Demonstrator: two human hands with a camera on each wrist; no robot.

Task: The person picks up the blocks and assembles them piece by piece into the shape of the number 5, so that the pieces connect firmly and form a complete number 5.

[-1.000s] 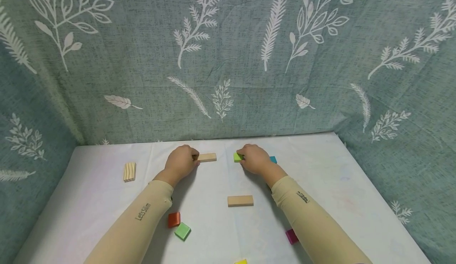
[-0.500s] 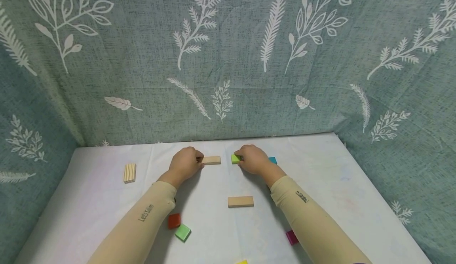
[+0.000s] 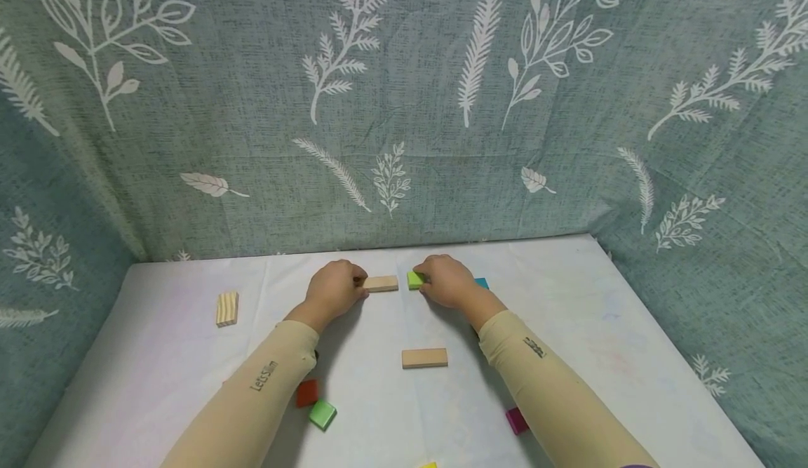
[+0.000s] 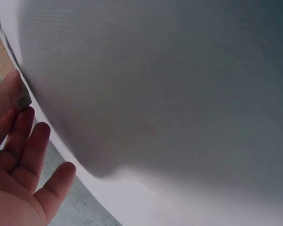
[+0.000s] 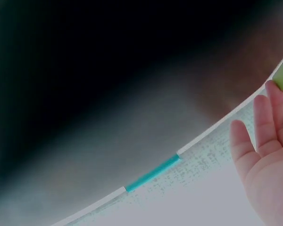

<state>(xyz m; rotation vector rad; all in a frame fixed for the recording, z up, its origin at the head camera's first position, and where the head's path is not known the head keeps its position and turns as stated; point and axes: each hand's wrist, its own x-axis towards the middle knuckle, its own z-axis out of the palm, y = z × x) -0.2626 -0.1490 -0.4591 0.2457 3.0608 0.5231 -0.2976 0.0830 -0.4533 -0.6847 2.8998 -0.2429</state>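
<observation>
The left hand [image 3: 336, 291] pinches the left end of a pale wooden plank [image 3: 381, 284], its grip narrowed to the wood; the right hand's grip [image 3: 449, 284] is likewise pinched on a lime-green block [image 3: 414, 281] (a narrow gap parts the two pieces). Both lie near the far edge of the white tabletop [image 3: 568, 328]. The right hand partly covers a blue block [image 3: 482, 283], the right sleeve [image 3: 549, 384] a magenta one [image 3: 517, 421]. A second plank [image 3: 425, 358] lies nearer, between the forearms; a red block [image 3: 307, 393] sits against a green one [image 3: 323, 415] beside the left sleeve [image 3: 252, 398].
</observation>
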